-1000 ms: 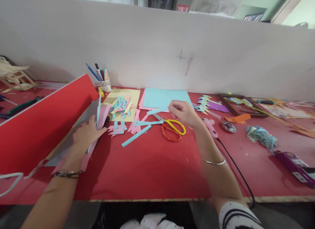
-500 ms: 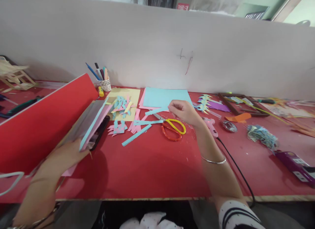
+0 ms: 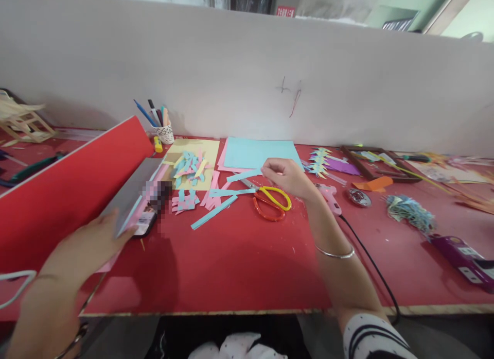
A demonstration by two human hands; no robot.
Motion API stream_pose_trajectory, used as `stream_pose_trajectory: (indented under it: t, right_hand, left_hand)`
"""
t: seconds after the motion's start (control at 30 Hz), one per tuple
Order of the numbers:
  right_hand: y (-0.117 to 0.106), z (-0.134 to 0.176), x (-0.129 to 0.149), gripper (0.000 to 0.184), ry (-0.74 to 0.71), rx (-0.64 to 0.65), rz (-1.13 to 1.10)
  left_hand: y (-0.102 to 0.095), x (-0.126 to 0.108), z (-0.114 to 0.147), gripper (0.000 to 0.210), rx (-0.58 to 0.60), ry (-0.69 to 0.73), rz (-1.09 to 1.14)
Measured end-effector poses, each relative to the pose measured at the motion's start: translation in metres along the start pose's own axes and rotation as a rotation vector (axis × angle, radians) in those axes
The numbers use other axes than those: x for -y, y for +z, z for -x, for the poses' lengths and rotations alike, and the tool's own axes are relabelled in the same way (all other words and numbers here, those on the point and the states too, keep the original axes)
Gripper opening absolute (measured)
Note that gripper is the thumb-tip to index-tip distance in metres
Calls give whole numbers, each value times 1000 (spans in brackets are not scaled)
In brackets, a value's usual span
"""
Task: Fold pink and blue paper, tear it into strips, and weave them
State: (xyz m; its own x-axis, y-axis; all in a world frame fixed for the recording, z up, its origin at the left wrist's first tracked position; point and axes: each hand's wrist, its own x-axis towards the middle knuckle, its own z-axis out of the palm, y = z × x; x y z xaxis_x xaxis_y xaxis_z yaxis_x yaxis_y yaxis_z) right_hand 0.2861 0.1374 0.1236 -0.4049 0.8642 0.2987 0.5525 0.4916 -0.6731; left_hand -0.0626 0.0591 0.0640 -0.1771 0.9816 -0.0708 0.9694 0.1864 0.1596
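Observation:
My right hand (image 3: 284,174) is closed in a pinch, with a light blue paper strip (image 3: 244,175) reaching out to the left from its fingertips. Below that hand lie scissors (image 3: 272,200) with one yellow and one red handle. More blue strips (image 3: 214,212) rest on the red table beside them. At the left, my left hand (image 3: 87,248), blurred by motion, grips pink and blue paper (image 3: 131,215) between thumb and fingers. A grey sheet or board (image 3: 129,186) lies behind this paper, and a phone (image 3: 145,222) is partly covered by it.
Curled strips (image 3: 189,166) lie on yellow paper (image 3: 210,145). A pen cup (image 3: 165,133) stands behind. A red board (image 3: 77,189) leans at the left. Blue sheets (image 3: 262,153) lie at the back; a pink glue gun (image 3: 329,195) with a black cord sits right of the scissors.
My left hand has shifted slightly, and the pink and blue paper has lowered toward the grey board, showing more of the phone. The right hand has hardly moved.

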Motion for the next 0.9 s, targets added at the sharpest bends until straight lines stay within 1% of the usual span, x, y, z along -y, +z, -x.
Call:
stream_pose_trajectory:
  t: [0.03,0.07,0.13,0.17,0.23,0.27,0.33,0.37,0.4,0.5,0.63,0.7,0.77,0.9]
  right_hand:
    - [1,1,3,19,-21,17,30]
    - [2,2,6,19,-45,48,59]
    - [5,4,14,19,-97,148,104]
    - [6,6,18,18,-128,212,116]
    - [9,7,26,18,-196,334,128]
    - [10,7,28,19,-225,380,133]
    - [12,7,31,21,-256,421,136]
    - [12,7,31,22,-257,417,131]
    - [13,6,30,22,-249,402,123]
    - [14,5,27,21,-209,319,102]
    - [15,4,23,19,-184,257,95]
    - [15,4,23,18,-175,244,98]
    - [16,4,22,20,-162,229,108]
    - [19,2,17,24,-150,225,125]
  left_hand:
    - [-3,-11,2,46,-75,64,-20]
    - [-7,-25,5,52,-137,77,4]
    - [-15,-57,9,63,-163,229,192]
    - [-18,-74,11,62,-153,328,309]
    - [-22,-104,12,54,-104,525,525]
    - [-22,-117,11,49,-50,577,608]
    - [-19,-138,7,37,73,631,762]
    - [-16,-146,4,34,137,644,837]
    - [-13,-152,1,32,225,654,877]
    - [-4,-163,-8,33,384,627,1001]
    - [10,-164,-13,32,514,559,1173]
    - [16,-163,-13,34,534,548,1212]
    - [21,-161,-13,35,531,545,1230]
    - [24,-160,-12,35,581,547,1242]
